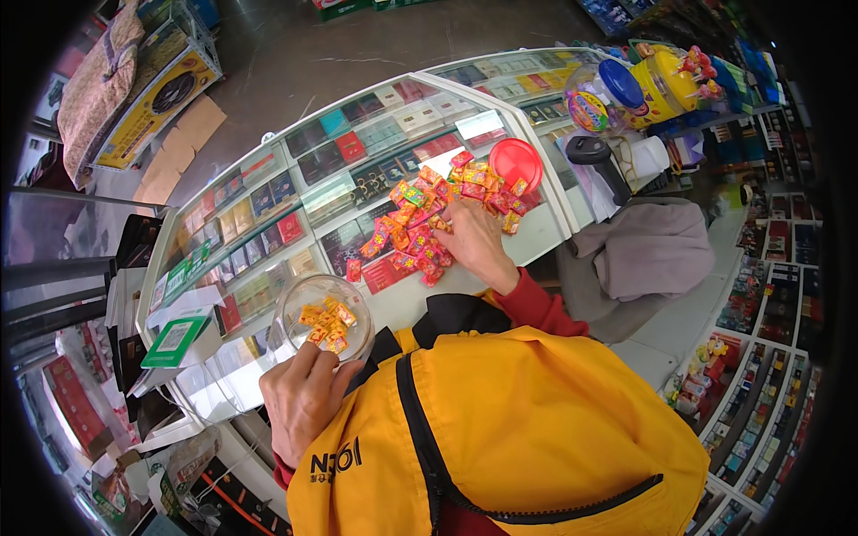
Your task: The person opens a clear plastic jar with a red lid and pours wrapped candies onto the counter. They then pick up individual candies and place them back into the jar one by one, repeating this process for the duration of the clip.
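Observation:
My left hand (306, 397) is closed over the near rim of a clear round jar (284, 329), fingers curled at its edge. Several yellow-wrapped candies (329, 320) lie at the bottom of the jar. To the right, a loose heap of red, pink and orange wrapped candies (416, 230) spreads over the glass counter. My right hand (478, 237) reaches into the heap's right side, thumb and fingers closed around a wrapped candy, which they partly hide. A round red lid (516, 164) rests flat beside the heap's far right edge.
The glass display counter (308, 174) holds rows of small boxes. A green and white sign stand (176, 341) is at its left end. A black handheld scanner (597, 165) and candy tubs (661, 85) stand on the right, near a chair with grey cloth (648, 246).

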Demonstrator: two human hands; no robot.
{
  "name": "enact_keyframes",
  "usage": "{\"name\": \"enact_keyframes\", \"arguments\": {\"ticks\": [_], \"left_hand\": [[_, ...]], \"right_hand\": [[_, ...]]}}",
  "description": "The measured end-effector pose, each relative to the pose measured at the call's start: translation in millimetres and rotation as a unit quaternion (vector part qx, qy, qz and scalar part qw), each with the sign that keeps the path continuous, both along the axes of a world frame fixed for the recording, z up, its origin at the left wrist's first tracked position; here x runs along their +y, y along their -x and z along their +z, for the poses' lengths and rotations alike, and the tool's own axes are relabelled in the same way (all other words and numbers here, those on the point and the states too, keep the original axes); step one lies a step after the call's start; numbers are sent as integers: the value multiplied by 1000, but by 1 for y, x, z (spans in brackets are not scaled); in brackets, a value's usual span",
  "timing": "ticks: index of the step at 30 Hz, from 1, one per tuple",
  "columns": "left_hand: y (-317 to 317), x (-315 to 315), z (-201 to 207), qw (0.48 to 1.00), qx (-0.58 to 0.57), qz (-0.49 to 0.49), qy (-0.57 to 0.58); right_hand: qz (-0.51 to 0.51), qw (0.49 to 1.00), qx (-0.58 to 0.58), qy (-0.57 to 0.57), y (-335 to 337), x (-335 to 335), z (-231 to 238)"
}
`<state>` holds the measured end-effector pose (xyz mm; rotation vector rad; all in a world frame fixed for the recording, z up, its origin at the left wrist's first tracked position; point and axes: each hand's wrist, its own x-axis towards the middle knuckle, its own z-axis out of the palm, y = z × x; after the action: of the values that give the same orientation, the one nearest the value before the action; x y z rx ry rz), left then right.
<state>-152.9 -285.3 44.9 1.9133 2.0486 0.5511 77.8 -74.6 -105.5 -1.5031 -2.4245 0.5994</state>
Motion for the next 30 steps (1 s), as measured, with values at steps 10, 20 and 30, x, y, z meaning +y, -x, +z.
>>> {"name": "enact_keyframes", "arguments": {"ticks": [10,20,30], "left_hand": [[-1,1,1,1000,-3,1,3],[-2,6,1,1000,2,-13,1],[-4,2,2,1000,5,-8,4]], "right_hand": [[-23,989,129,66,-15,7,15],[191,968,143,-72,-31,135,19],[141,989,23,-46,-43,159,3]]}}
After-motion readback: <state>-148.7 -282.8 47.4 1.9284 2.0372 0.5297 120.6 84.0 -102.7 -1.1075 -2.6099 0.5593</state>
